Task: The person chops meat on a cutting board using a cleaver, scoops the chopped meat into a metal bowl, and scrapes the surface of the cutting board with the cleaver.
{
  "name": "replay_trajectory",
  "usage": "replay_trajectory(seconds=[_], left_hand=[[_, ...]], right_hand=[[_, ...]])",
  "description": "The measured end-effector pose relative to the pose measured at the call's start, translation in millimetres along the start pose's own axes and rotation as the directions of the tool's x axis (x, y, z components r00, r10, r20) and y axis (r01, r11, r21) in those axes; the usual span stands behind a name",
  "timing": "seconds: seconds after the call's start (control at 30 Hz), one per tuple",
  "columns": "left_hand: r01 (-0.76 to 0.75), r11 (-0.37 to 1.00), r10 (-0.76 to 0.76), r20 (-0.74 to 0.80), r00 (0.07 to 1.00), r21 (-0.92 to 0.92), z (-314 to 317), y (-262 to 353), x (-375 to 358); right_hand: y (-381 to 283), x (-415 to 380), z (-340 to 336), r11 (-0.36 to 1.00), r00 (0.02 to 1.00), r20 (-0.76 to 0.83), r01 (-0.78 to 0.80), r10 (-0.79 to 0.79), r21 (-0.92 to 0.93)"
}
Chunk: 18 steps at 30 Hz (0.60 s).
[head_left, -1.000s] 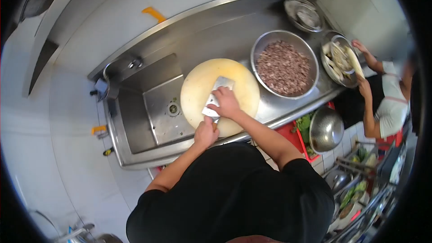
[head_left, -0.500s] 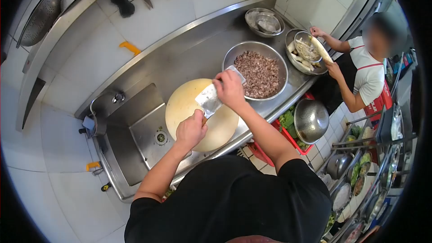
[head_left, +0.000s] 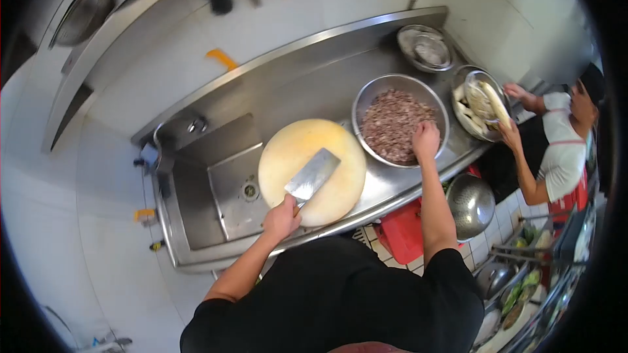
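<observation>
My left hand (head_left: 282,218) is closed round the handle of a cleaver (head_left: 314,174). The cleaver's broad blade lies flat over a thick round chopping board (head_left: 281,157), pointing away and to the right. My right hand (head_left: 426,140) is over the near right side of a steel bowl (head_left: 358,112) of chopped meat (head_left: 392,121). Its fingers are bunched and point down at the meat; their tips are hidden, so whatever they hold does not show.
A sink (head_left: 235,189) lies left of the board. Nested bowls (head_left: 428,49) stand at the back right. A co-worker (head_left: 566,147) handles a long white vegetable (head_left: 494,101) over a basin (head_left: 481,132). A colander (head_left: 471,206) and red crate (head_left: 402,232) are below the counter's edge.
My right hand has left the cleaver's blade and moved right to the bowl of meat. The blade has come down onto the board. The view has shifted.
</observation>
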<state>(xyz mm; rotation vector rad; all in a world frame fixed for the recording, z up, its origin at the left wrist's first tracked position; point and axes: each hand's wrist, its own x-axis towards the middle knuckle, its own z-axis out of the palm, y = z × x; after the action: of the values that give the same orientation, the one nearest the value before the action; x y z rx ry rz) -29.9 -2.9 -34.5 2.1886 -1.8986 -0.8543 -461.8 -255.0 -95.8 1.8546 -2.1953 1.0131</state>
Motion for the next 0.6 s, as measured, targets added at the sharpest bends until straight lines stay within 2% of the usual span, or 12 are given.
replay_trajectory(seconds=[0.03, 0.07, 0.13, 0.17, 0.23, 0.3, 0.37, 0.43, 0.5, 0.57, 0.6], left_hand=[[0.029, 0.998, -0.03, -0.019, 0.999, -0.048, 18, -7, -1], [0.042, 0.999, -0.042, -0.046, 0.998, -0.004, 24, 0, -3], [-0.089, 0.995, 0.09, -0.045, 0.995, 0.04, 30, 6, -6], [-0.196, 0.981, 0.195, -0.164, 0.967, 0.014, 36, 4, -3], [-0.211, 0.972, 0.181, -0.246, 0.952, -0.102, 17, -4, 1], [-0.261, 0.94, 0.164, -0.378, 0.911, -0.22, 11, -36, 14], [-0.184, 0.926, 0.03, -0.424, 0.905, -0.329, 1, -97, 25], [-0.048, 0.786, -0.248, -0.385, 0.889, -0.617, 0, -175, 37], [-0.032, 0.654, -0.417, -0.395, 0.819, -0.756, -15, -259, 45], [-0.214, 0.687, -0.462, -0.645, 0.609, -0.694, -45, -346, 57], [-0.067, 0.823, -0.473, -0.746, 0.468, -0.564, -102, -335, 43]], right_hand=[[-18, 2, 0, 0.998, 0.998, 0.008, 0.056, -0.056, 0.04], [-42, 6, -2, 0.99, 0.994, 0.012, 0.108, -0.11, 0.087], [-91, 5, 1, 0.96, 0.981, 0.032, 0.183, -0.194, 0.212], [-117, 1, 2, 0.938, 0.973, 0.049, 0.203, -0.225, 0.28], [-160, -10, 9, 0.876, 0.944, 0.012, 0.301, -0.329, 0.378], [-197, -29, 11, 0.847, 0.929, 0.125, 0.256, -0.349, 0.465], [-226, -54, 15, 0.817, 0.901, 0.195, 0.239, -0.388, 0.525], [-250, -82, 20, 0.786, 0.864, 0.244, 0.238, -0.439, 0.57], [-271, -109, 22, 0.783, 0.827, 0.299, 0.245, -0.477, 0.572], [-290, -134, 26, 0.787, 0.785, 0.363, 0.241, -0.502, 0.569], [-299, -146, 27, 0.796, 0.773, 0.39, 0.234, -0.501, 0.559]])
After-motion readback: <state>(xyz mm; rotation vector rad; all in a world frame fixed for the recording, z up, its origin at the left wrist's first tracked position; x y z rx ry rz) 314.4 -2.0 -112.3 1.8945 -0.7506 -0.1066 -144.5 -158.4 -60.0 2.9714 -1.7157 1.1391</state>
